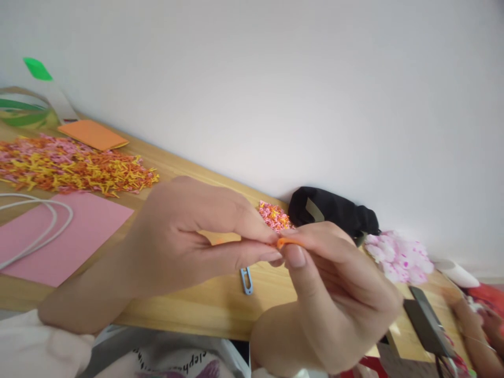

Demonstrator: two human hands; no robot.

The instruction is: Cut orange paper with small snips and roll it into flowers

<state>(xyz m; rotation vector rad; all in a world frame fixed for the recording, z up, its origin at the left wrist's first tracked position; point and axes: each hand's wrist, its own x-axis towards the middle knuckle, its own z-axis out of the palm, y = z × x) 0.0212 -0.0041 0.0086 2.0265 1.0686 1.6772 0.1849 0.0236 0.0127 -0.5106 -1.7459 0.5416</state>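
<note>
My left hand point(189, 236) and my right hand point(338, 283) meet above the wooden table point(197, 304), fingertips pressed together. Between them they pinch a small orange paper piece point(286, 242), most of it hidden by the fingers. A bit of orange also shows inside the left palm. Behind the hands lies a small heap of pink and yellow paper bits point(274, 215). A blue thread snip point(247, 280) lies on the table just below my left fingertips.
A wide spread of orange, yellow and pink paper bits point(74, 168) lies at the left, with an orange pad point(93, 134), pink sheet point(66, 236) and white cord point(39, 226). A black pouch point(331, 210), pink flowers point(397, 257) and dark phone point(427, 320) sit right. Another person's arm point(476, 325) shows at far right.
</note>
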